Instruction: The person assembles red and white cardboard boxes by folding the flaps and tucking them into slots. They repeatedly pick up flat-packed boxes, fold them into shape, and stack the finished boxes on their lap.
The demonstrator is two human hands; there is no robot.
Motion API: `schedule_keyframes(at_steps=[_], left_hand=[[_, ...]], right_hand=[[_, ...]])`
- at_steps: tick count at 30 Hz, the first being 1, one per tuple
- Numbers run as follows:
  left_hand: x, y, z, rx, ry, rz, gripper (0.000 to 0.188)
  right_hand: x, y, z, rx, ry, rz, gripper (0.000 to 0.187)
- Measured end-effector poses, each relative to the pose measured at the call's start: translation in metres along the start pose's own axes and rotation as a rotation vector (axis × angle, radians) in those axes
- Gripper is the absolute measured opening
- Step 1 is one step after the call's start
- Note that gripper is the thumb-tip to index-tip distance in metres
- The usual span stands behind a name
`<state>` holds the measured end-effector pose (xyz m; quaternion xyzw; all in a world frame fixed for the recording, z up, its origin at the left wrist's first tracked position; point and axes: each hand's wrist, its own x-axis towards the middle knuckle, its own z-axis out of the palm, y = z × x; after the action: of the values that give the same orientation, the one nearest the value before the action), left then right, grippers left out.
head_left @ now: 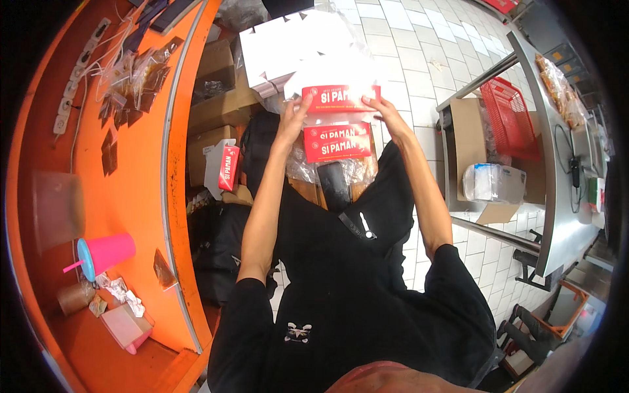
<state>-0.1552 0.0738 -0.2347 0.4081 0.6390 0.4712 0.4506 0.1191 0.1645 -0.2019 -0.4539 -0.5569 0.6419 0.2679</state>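
A red-and-white folding carton (pixel 337 109) with white lettering is stretched between my two hands, out in front of my lap. My left hand (pixel 293 123) grips its left end, and my right hand (pixel 389 119) grips its right end. Strong glare washes out the carton's far white part, so its shape there cannot be made out. Just nearer to me, more red printed card panels (pixel 337 156) lie over clear plastic and brown material between my knees. A black phone-like object (pixel 334 186) rests against their near edge.
Stacked white cartons (pixel 298 46) stand beyond my hands. To the left, an orange table (pixel 141 216) bears a pink cup (pixel 108 254) and plastic packets; a red-sided carton (pixel 227 169) sits beside it. A metal table (pixel 557 216) and red basket (pixel 508 118) stand right.
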Motion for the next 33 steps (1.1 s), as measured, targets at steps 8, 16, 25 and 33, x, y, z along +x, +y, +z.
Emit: schedule_keyframes(at_steps=[8,16,25,33], left_hand=[[-0.053,-0.006,0.016,0.308,0.131,-0.145,0.088],[-0.051,-0.011,0.025,0.446,0.206,-0.119,0.075],[-0.042,-0.028,0.019,0.498,0.221,-0.148,0.079],[-0.035,-0.036,0.021,0.458,0.217,-0.122,0.083]], right_hand=[[-0.029,0.036,0.009,-0.034,-0.132,0.202,0.107],[-0.015,0.047,0.013,-0.186,-0.167,0.230,0.108],[-0.008,0.048,0.017,-0.364,-0.096,0.295,0.104],[-0.001,0.059,0.014,-0.430,-0.053,0.312,0.100]])
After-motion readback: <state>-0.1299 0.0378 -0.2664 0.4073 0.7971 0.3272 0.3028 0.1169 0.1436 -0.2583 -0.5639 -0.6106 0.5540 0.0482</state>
